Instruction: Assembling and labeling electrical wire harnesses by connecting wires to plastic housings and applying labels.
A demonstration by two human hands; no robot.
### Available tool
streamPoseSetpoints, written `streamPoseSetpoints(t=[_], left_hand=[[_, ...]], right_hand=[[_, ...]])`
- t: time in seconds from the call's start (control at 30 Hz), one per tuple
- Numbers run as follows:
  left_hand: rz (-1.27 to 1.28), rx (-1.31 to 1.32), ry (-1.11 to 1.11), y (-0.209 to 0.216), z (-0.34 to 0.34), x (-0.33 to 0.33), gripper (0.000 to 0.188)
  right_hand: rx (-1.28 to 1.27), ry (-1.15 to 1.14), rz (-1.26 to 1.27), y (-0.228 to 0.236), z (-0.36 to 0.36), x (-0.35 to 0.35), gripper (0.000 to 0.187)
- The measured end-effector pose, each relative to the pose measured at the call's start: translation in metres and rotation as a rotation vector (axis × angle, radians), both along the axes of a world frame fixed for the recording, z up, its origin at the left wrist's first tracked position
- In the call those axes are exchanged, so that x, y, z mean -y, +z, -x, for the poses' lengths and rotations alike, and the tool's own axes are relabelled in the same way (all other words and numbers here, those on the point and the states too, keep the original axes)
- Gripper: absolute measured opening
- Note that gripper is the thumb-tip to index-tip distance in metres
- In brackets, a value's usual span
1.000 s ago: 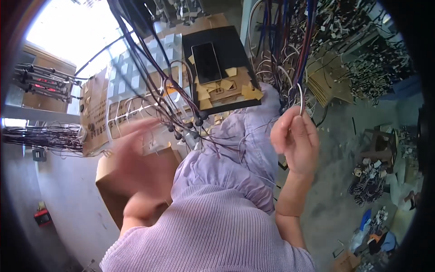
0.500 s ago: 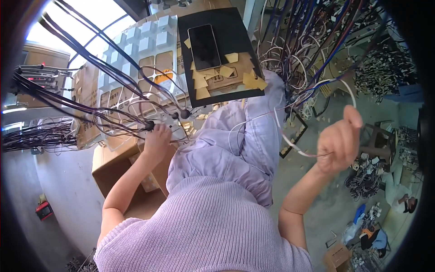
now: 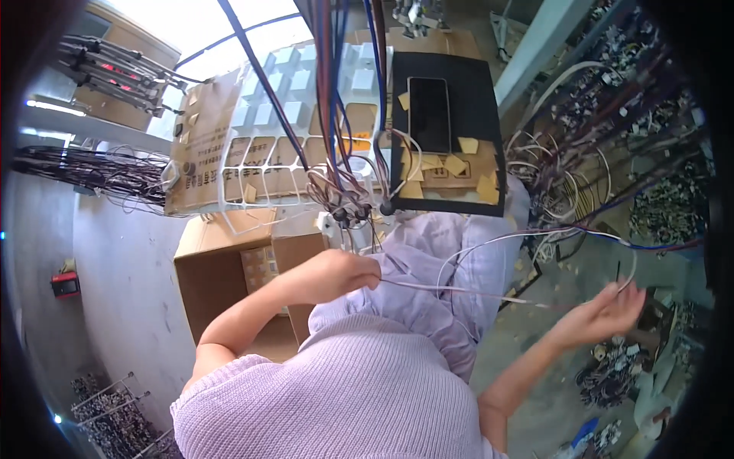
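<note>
A thin wire cable [image 3: 459,289], pale with a reddish stretch, runs across my lap between my hands. My left hand [image 3: 348,274] is closed on its left end, over my thigh below the board. At the far right my right hand [image 3: 608,315] has its thumb and fingertips together at the cable, while a white loop of wire [image 3: 633,264] curves down to the fingertips. Above my left hand hang dark wires with round black ends [image 3: 352,213], in front of the cardboard. White, blue and red wires [image 3: 589,232] stretch from my lap to the right edge.
A phone [image 3: 430,115] lies on a black board [image 3: 478,84] with yellow paper scraps. Beside it, a white plastic grid tray [image 3: 267,164] rests on cardboard. An open carton [image 3: 222,279] stands below left. Dense wire bundles hang at both sides; a red box [image 3: 66,284] sits on the floor.
My left hand has left the black wire ends and come down and right, now gripping the cable. My right hand has lowered slightly outward. The view has shifted, so the board appears further right.
</note>
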State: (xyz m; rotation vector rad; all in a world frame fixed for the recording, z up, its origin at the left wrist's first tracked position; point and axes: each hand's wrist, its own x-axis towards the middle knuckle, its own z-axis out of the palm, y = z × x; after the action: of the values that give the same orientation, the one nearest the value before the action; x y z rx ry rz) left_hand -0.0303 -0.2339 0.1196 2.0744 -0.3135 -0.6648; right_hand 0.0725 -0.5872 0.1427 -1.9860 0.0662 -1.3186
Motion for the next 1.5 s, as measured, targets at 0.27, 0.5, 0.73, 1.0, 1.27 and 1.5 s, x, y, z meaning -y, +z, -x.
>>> streamPoseSetpoints(t=[0.27, 0.5, 0.73, 1.0, 1.27, 1.5], left_hand=[[0.126, 0.201, -0.274, 0.055, -0.024, 0.007, 0.021], [-0.641, 0.793, 0.461, -0.025, -0.123, -0.201, 0.057], [-0.651, 0.454, 0.159, -0.038, -0.16, -0.226, 0.077], [-0.591, 0.569, 0.307, -0.048, -0.128, -0.203, 0.06], [-0.647, 0.511, 0.239, -0.042, -0.144, -0.213, 0.072], [-0.666, 0.493, 0.327, -0.042, -0.122, -0.195, 0.067]], right_hand=[[-1.077, 1.428, 0.206, -0.022, 0.064, -0.125, 0.035], [-1.118, 1.316, -0.271, -0.049, 0.053, -0.114, 0.027], [-1.14, 1.267, -0.231, -0.061, 0.047, -0.106, 0.026], [-1.158, 1.2, -0.152, -0.074, 0.044, -0.112, 0.026], [-1.092, 1.201, -0.101, -0.077, 0.046, -0.114, 0.025], [-1.105, 1.139, -0.148, -0.083, 0.048, -0.117, 0.025]])
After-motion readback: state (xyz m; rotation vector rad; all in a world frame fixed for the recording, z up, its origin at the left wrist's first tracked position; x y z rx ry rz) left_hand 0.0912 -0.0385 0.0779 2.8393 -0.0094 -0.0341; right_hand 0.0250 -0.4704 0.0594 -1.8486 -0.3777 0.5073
